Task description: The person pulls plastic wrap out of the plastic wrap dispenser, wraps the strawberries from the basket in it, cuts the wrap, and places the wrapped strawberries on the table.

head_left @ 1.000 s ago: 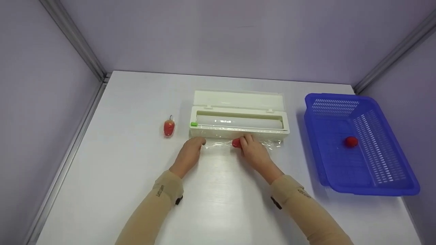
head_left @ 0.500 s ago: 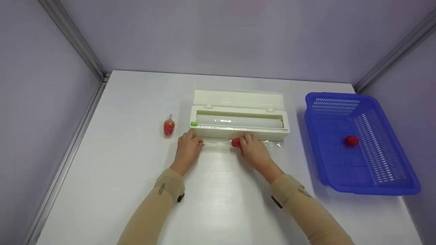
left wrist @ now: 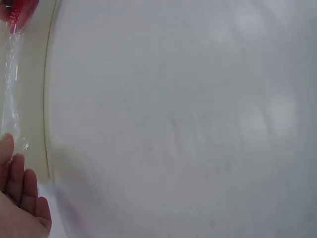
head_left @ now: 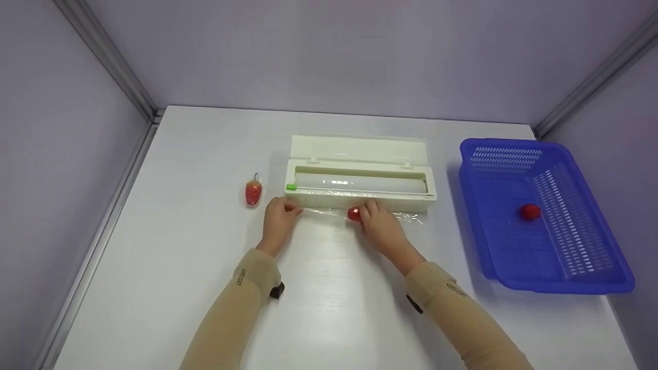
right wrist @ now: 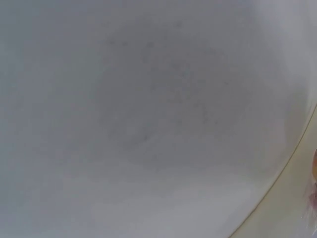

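In the head view my left hand [head_left: 279, 220] pinches the left end of a twisted strip of clear plastic film [head_left: 324, 211]. The left wrist view shows its thumb and index finger at the film [left wrist: 11, 109], the other fingers loosely bent. My right hand [head_left: 383, 228] grips a small red fruit-like piece [head_left: 353, 214] inside the film; its right part is hidden by the fingers. Pale dots mark this red piece [left wrist: 21, 14] in the left wrist view. Directly behind both hands stands a cream film dispenser box [head_left: 360, 200], lid raised, with a white roll [head_left: 360, 182] inside.
Left of the box lies a red, orange-topped fruit-like piece [head_left: 253, 193] in clear film, with a stem. A blue plastic basket [head_left: 483, 257] stands at the right, holding a round red piece [head_left: 530, 211]. Purple-grey walls enclose the white table [head_left: 154, 257] behind and at the sides.
My left hand has shifted slightly left and back, drawing the film end out from the red piece. The right hand keeps its place, with the red piece tipped slightly.
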The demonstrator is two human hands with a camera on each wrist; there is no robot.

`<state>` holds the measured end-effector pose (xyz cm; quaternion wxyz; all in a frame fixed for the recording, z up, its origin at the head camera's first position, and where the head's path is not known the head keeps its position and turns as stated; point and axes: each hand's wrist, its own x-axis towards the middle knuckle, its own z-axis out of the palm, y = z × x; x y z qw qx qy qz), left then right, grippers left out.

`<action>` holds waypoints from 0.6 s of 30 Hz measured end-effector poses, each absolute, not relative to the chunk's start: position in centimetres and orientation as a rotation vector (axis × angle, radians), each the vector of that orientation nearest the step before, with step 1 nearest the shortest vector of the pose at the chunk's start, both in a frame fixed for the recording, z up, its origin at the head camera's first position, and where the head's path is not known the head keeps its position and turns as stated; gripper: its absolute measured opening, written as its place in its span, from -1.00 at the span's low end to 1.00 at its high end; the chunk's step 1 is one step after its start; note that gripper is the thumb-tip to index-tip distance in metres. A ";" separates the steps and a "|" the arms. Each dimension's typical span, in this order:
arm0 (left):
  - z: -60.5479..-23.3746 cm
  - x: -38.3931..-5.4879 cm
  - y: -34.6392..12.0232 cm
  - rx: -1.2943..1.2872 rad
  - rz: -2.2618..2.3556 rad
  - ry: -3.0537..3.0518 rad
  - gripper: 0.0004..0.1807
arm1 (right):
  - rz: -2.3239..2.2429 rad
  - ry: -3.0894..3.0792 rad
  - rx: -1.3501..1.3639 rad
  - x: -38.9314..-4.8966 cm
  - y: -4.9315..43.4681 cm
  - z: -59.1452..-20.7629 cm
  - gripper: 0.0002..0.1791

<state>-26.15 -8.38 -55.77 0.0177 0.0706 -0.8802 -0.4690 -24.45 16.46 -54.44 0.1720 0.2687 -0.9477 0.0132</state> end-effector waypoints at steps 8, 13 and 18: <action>-54.6 -27.3 -8.5 0.321 -1.537 -2.627 -0.39 | 0.042 -2.688 0.753 -24.5 16.4 -54.6 -0.77; -54.3 -28.0 -8.4 0.298 -1.635 -2.651 -0.20 | 0.003 -2.631 0.752 -24.6 16.2 -54.8 -0.81; -54.4 -28.5 -8.3 0.263 -1.489 -2.738 -0.33 | -0.056 -2.598 0.715 -24.6 16.0 -55.1 -0.85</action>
